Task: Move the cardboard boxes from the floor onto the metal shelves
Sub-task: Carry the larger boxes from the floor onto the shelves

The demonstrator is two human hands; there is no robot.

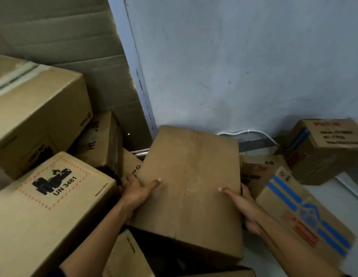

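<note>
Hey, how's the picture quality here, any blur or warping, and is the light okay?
Head view: dim, flat indoor light, no glare. Wide-angle warping bends the wall edge. Motion blur smears the blue-striped box and far right box. The plain box between left hand and right hand stays fairly sharp.

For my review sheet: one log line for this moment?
phase: lifting | object: plain box | left hand: holds | right hand: holds | shelf: unseen
</note>
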